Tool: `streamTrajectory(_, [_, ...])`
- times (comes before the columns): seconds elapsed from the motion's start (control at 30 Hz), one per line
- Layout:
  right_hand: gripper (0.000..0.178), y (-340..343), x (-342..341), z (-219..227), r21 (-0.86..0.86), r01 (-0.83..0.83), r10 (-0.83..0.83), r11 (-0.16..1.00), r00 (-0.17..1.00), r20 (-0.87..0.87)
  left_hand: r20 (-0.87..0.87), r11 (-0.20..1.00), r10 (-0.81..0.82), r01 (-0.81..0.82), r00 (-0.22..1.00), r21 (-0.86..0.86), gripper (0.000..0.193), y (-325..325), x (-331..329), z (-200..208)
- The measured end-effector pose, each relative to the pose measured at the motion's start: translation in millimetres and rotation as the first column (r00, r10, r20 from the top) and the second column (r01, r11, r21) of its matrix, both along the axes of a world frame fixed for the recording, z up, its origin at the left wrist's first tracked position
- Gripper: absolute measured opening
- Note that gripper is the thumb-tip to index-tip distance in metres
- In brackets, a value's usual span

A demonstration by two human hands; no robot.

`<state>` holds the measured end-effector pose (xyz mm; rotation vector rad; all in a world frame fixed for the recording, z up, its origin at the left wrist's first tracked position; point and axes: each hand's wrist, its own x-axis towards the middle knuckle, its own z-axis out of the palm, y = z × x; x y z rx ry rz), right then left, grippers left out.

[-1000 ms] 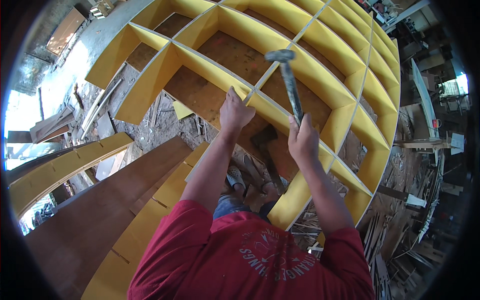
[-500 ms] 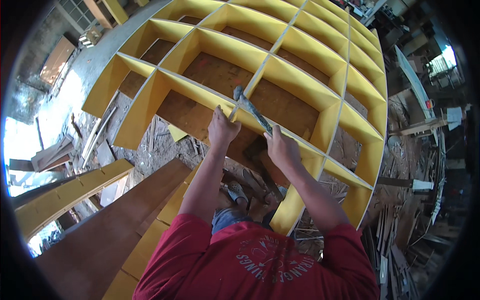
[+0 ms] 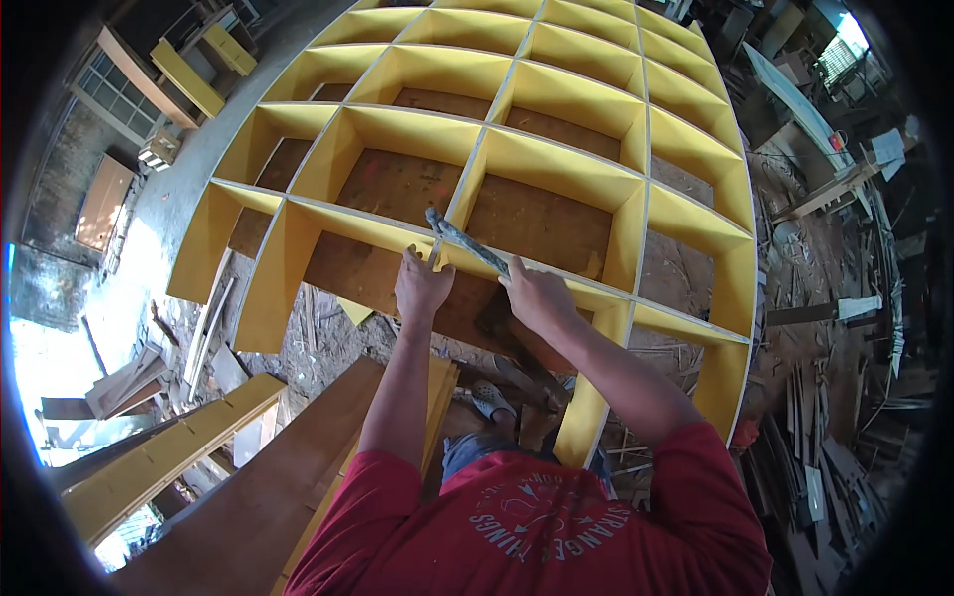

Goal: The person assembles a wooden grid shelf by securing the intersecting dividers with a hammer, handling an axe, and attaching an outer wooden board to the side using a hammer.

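In front of me stands a large yellow wooden grid frame (image 3: 397, 221) with pale top edges, its boards crossing to form open cells. My right hand (image 3: 537, 295) is wrapped round the handle of a hammer (image 3: 475, 245). The hammer's head lies just over a crossing of boards, at the near side of the grid. Just below that crossing, my left hand (image 3: 422, 288) has its thumb and fingers on either side of a short yellow board end (image 3: 434, 255). Whether a nail is there is too small to tell.
Long brown and yellow boards (image 3: 268, 467) lean at the lower left. Wood scraps (image 3: 830, 477) litter the ground on the right, with a long pale board (image 3: 790, 94) farther back. More yellow panels (image 3: 189, 79) stand at the far left.
The whole view has shifted, so the grid and both hands appear farther left. The hammer's head sits a little closer to the crossing. Both hands keep the same hold.
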<state>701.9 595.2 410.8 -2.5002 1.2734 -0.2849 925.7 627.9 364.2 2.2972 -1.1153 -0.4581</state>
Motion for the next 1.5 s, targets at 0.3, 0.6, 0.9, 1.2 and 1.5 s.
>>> streamTrajectory(0.3, [0.037, -67.0, 13.9, 22.9, 0.173, 0.166, -0.189, 0.971, 0.974, 0.126, -0.376, 0.979, 0.165, -0.104, 0.912, 0.177, 0.127, -19.5, 21.8, -1.8])
streamTrajectory(0.6, [0.039, -181.6, 55.8, 17.9, 0.066, 0.493, -0.496, 0.868, 0.850, 0.179, -0.291, 0.958, 0.195, -0.118, 0.937, 0.261, 0.121, -20.7, 19.2, 7.9])
streamTrajectory(0.9, [0.033, -196.4, 60.0, 3.4, 0.082, 0.389, -0.387, 0.918, 0.921, -0.043, -0.299, 0.965, 0.172, -0.098, 0.939, 0.244, 0.111, -22.3, 18.8, 13.8])
streamTrajectory(1.2, [0.038, -215.8, 39.6, -11.3, 0.081, 0.366, -0.362, 0.927, 0.930, -0.061, -0.337, 0.967, 0.103, -0.014, 0.936, 0.255, 0.098, -27.6, 12.3, 22.1])
streamTrajectory(1.5, [0.049, -99.4, -13.6, 31.5, 0.206, 0.339, -0.388, 0.918, 0.874, 0.291, -0.314, 0.939, 0.176, -0.063, 0.933, 0.339, 0.097, -22.6, 26.2, -4.9])
